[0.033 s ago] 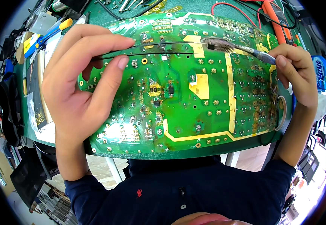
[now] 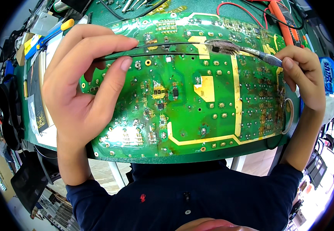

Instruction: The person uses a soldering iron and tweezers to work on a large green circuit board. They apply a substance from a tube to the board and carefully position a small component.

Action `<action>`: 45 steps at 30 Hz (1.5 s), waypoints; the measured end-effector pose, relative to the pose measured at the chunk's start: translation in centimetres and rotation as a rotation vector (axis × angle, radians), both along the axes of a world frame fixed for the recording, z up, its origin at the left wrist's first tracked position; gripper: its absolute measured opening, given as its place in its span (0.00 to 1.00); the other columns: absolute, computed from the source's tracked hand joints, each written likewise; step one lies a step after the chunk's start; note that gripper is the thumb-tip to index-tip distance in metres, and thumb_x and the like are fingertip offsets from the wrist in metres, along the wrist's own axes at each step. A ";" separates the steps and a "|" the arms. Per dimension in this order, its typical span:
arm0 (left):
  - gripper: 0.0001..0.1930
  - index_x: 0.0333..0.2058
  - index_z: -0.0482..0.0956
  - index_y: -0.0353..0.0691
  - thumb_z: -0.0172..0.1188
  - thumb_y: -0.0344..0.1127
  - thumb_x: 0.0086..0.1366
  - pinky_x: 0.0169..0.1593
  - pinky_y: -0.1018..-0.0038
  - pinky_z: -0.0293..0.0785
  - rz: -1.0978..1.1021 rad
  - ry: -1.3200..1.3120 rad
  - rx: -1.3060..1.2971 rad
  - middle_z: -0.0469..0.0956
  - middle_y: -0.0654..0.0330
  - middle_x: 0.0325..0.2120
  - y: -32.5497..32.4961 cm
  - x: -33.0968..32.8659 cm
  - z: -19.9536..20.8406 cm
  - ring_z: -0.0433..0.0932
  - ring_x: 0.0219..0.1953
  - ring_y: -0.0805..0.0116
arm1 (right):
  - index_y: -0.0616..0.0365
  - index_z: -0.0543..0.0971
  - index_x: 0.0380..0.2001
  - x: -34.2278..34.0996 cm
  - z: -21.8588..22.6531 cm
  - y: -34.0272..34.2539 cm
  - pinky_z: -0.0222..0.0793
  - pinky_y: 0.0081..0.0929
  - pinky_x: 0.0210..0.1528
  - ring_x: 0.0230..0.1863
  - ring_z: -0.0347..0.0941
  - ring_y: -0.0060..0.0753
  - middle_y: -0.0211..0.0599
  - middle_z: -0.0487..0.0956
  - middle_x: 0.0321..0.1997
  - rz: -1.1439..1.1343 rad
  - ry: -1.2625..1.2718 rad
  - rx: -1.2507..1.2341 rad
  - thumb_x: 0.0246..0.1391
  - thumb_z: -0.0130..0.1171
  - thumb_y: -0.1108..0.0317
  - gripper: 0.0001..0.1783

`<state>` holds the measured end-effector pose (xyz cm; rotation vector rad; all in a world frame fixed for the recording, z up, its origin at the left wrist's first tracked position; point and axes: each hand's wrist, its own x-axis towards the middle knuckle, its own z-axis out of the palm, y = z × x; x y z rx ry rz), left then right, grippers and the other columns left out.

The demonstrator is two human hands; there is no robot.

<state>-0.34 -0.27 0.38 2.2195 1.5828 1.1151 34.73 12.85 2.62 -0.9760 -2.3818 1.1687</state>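
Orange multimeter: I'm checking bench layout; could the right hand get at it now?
Probably yes: the orange multimeter lies just beyond the right hand, nothing obvious between, though that hand would likely have to release the brush.

Lettering and signs, head view. Blue packet (image 2: 329,79), just beside right hand (image 2: 303,71): large white characters across blue face. Navy shirt (image 2: 213,188): small red emblem (image 2: 142,198) on chest, left of buttons in view. Black sheet (image 2: 39,109), left side of desk (image 2: 194,11): gold marks, too small to read. Circuit board (image 2: 186,127) and orange multimeter (image 2: 283,24): lettering not legible.
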 end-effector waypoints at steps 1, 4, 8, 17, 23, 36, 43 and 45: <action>0.09 0.40 0.80 0.32 0.61 0.20 0.59 0.34 0.84 0.62 -0.016 0.004 0.017 0.75 0.59 0.37 0.1 0.0 0.0 0.70 0.33 0.78 | 0.66 0.79 0.34 -0.1 0.0 -0.2 0.47 0.13 0.15 0.11 0.56 0.09 0.20 0.67 0.14 -0.005 -0.011 0.002 0.66 0.51 0.65 0.14; 0.10 0.40 0.80 0.32 0.61 0.19 0.58 0.34 0.83 0.62 -0.049 0.016 0.053 0.75 0.59 0.37 0.2 -0.1 -0.2 0.70 0.33 0.77 | 0.66 0.79 0.33 -0.2 -0.2 -0.4 0.47 0.14 0.15 0.11 0.56 0.09 0.21 0.68 0.15 -0.007 -0.021 0.009 0.66 0.51 0.64 0.15; 0.10 0.40 0.81 0.32 0.61 0.19 0.58 0.33 0.83 0.62 -0.045 0.026 0.041 0.75 0.59 0.37 0.3 -0.1 -0.3 0.70 0.32 0.77 | 0.66 0.78 0.33 -0.6 -0.2 -0.6 0.47 0.14 0.15 0.11 0.56 0.10 0.21 0.69 0.16 0.017 -0.015 0.006 0.66 0.51 0.64 0.15; 0.10 0.39 0.81 0.32 0.61 0.19 0.59 0.32 0.84 0.62 -0.029 0.024 0.027 0.76 0.59 0.37 0.1 0.2 -0.2 0.70 0.31 0.78 | 0.67 0.78 0.34 -0.4 -0.2 -0.6 0.48 0.13 0.15 0.12 0.57 0.09 0.22 0.69 0.17 0.028 -0.008 0.001 0.66 0.51 0.65 0.14; 0.09 0.39 0.81 0.32 0.61 0.19 0.59 0.32 0.84 0.61 -0.037 0.029 0.033 0.76 0.59 0.37 0.2 0.1 -0.2 0.70 0.30 0.79 | 0.66 0.79 0.35 -0.2 -0.1 -0.3 0.47 0.13 0.15 0.12 0.57 0.09 0.21 0.69 0.17 0.033 -0.024 0.001 0.66 0.51 0.65 0.14; 0.09 0.38 0.81 0.33 0.61 0.19 0.58 0.31 0.84 0.61 -0.047 0.042 0.053 0.76 0.59 0.36 0.2 0.0 -0.2 0.70 0.31 0.79 | 0.66 0.80 0.37 -0.1 -0.3 -0.1 0.48 0.12 0.14 0.11 0.58 0.08 0.20 0.67 0.13 0.060 -0.002 -0.002 0.66 0.53 0.66 0.13; 0.09 0.37 0.82 0.32 0.61 0.19 0.57 0.30 0.84 0.61 -0.041 0.063 0.071 0.77 0.59 0.35 0.2 0.1 -0.1 0.70 0.30 0.78 | 0.66 0.80 0.36 -0.3 -0.3 -0.1 0.48 0.12 0.15 0.12 0.58 0.08 0.20 0.67 0.13 0.070 -0.014 -0.016 0.66 0.53 0.66 0.13; 0.09 0.37 0.82 0.32 0.62 0.19 0.57 0.30 0.84 0.61 -0.036 0.061 0.073 0.77 0.59 0.35 0.1 0.1 -0.1 0.70 0.30 0.78 | 0.66 0.80 0.36 -0.3 -0.3 -0.1 0.48 0.12 0.15 0.12 0.58 0.08 0.20 0.67 0.13 0.064 -0.013 -0.015 0.66 0.53 0.66 0.12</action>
